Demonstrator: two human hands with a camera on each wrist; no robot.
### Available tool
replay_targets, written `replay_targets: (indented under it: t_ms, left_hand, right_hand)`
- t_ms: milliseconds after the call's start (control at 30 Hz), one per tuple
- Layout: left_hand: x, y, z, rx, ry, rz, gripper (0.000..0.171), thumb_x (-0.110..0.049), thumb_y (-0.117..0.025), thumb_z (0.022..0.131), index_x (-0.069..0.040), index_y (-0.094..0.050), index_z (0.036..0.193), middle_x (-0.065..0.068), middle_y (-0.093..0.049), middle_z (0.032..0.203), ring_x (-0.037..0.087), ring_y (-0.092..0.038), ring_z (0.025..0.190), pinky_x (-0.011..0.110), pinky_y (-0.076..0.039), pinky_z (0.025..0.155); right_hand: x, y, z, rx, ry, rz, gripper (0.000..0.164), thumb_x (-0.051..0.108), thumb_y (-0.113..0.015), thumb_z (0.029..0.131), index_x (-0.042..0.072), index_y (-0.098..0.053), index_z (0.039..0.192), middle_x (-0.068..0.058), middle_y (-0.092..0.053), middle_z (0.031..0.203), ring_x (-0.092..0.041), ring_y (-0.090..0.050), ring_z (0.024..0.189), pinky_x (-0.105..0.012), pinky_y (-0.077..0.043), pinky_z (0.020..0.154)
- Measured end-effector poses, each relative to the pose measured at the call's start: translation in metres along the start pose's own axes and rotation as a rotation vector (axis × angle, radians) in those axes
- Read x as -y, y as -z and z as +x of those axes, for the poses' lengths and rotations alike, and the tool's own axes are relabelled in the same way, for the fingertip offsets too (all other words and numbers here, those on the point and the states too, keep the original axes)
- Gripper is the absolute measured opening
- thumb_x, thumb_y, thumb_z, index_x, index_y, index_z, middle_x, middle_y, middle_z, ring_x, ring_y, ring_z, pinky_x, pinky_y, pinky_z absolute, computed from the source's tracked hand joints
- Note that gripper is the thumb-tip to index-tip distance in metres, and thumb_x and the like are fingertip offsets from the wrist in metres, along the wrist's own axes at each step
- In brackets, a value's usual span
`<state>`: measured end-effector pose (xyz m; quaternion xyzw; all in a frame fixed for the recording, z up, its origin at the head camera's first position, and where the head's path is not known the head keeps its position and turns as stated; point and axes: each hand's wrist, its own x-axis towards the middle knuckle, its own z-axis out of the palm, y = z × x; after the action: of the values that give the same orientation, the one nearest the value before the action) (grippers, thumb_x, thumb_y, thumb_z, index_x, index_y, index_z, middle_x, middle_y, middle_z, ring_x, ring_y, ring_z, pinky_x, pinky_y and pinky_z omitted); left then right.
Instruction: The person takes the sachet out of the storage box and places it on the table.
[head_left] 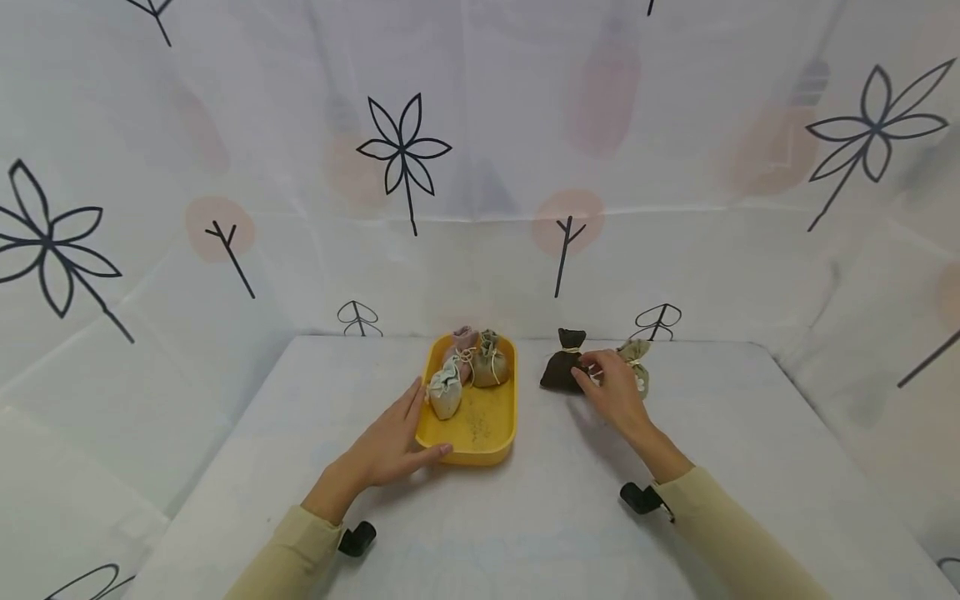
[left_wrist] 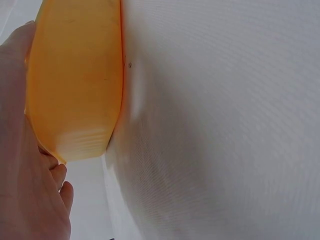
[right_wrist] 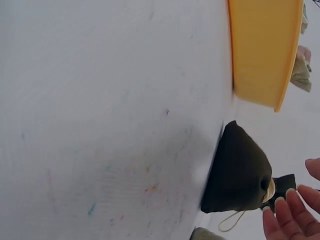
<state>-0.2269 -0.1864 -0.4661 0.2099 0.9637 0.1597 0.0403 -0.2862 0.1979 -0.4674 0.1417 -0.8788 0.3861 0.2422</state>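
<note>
My left hand [head_left: 384,443] rests against the near left corner of a yellow tray [head_left: 483,425], its fingers straight along the side and the thumb at the front rim. To the tray's right, a dark drawstring pouch [head_left: 559,372] stands upright on the table. My right hand [head_left: 618,393] is beside that pouch; in the right wrist view the fingertips [right_wrist: 283,210] are right at its tied neck, with the thumb apart from them. Just right of it, a pale green pouch [head_left: 642,382] is partly hidden by the right hand.
Inside the tray are a whitish pouch [head_left: 446,393], a pink pouch [head_left: 462,340] and an olive pouch [head_left: 491,368], grouped towards the back and left. A white cloth [head_left: 555,517] covers the table, and a patterned curtain [head_left: 480,192] hangs behind it.
</note>
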Motion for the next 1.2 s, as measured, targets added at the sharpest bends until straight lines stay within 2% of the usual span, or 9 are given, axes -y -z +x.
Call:
replay_targets:
  t_ms: [267,467,767,967,1200]
  left_hand:
    - [-0.001,0.001,0.001,0.005,0.003,0.004,0.115,-0.087,-0.039,0.088,-0.008,-0.002,0.164,0.005,0.002,0.172,0.025,-0.013,0.158,0.044,-0.021,0.126]
    - [0.0,0.0,0.002,0.006,0.001,0.004,0.113,-0.084,-0.042,0.09,-0.008,-0.002,0.165,0.006,0.002,0.172,0.025,-0.013,0.157,0.044,-0.021,0.126]
    - [0.001,0.0,0.001,-0.001,-0.004,-0.001,0.115,-0.086,-0.039,0.088,-0.008,-0.003,0.165,0.006,0.002,0.172,0.025,-0.013,0.157,0.044,-0.021,0.126]
    - [0.001,0.001,0.002,0.003,-0.004,-0.012,0.115,-0.085,-0.041,0.089,-0.008,-0.003,0.165,0.005,0.002,0.172,0.025,-0.013,0.157,0.044,-0.021,0.126]
    - [0.003,0.0,0.002,-0.002,-0.013,0.0,0.115,-0.086,-0.039,0.089,-0.008,-0.003,0.165,0.006,0.002,0.172,0.025,-0.013,0.157,0.044,-0.021,0.126]
  right_hand:
    - [0.019,0.0,0.001,0.024,0.022,0.067,0.024,0.005,-0.074,0.093,-0.009,-0.068,0.111,-0.021,-0.067,0.103,-0.034,-0.063,0.092,-0.052,-0.057,0.081]
    - [0.03,-0.003,0.002,0.062,0.03,0.045,0.028,0.008,-0.075,0.093,-0.008,-0.067,0.115,-0.019,-0.067,0.103,-0.032,-0.065,0.094,-0.048,-0.057,0.084]
    - [0.048,-0.012,0.005,0.159,0.038,0.074,0.031,0.01,-0.075,0.094,-0.004,-0.066,0.119,-0.02,-0.066,0.112,-0.034,-0.064,0.102,-0.05,-0.056,0.092]
    - [0.056,-0.021,0.006,0.182,0.064,0.1,0.031,0.011,-0.076,0.094,-0.002,-0.066,0.12,-0.018,-0.066,0.114,-0.034,-0.066,0.105,-0.05,-0.056,0.094]
    - [0.065,-0.034,0.009,0.22,0.064,0.117,0.031,0.011,-0.075,0.094,-0.001,-0.066,0.122,-0.017,-0.066,0.114,-0.031,-0.063,0.105,-0.048,-0.056,0.091]
